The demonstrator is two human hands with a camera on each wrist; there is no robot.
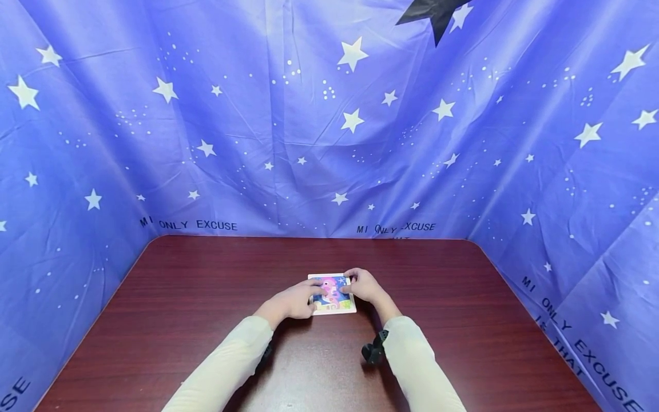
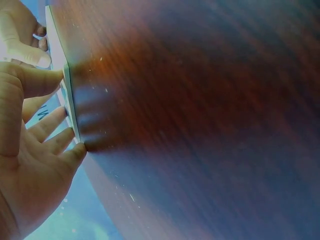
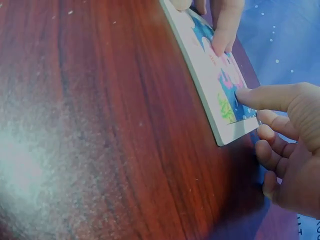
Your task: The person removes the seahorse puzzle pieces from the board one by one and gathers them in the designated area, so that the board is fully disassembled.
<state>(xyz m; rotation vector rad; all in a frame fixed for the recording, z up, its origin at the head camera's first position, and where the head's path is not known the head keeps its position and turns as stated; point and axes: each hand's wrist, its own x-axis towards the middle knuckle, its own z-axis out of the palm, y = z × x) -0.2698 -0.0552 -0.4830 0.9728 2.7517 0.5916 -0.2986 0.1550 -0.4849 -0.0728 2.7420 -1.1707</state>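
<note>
A small white-framed picture board (image 1: 334, 311) with a pink seahorse on blue lies flat on the table. From its left side my left hand (image 1: 294, 300) reaches over it. The index finger extends onto the picture, and the lower fingers lie along the left edge. In the left wrist view the thumb of that left hand (image 2: 37, 145) is at the board's near edge (image 2: 68, 90). My right hand (image 3: 295, 135) holds the right side of the board (image 3: 200, 90), thumb pressed on the picture and other fingers curled by the edge.
The dark red wooden table (image 1: 206, 269) has rounded far corners. Behind and on both sides hangs a blue curtain (image 1: 309, 114) with white stars and black lettering. Black wrist devices (image 1: 374, 349) sit at the cuffs of the cream sleeves (image 1: 221, 360).
</note>
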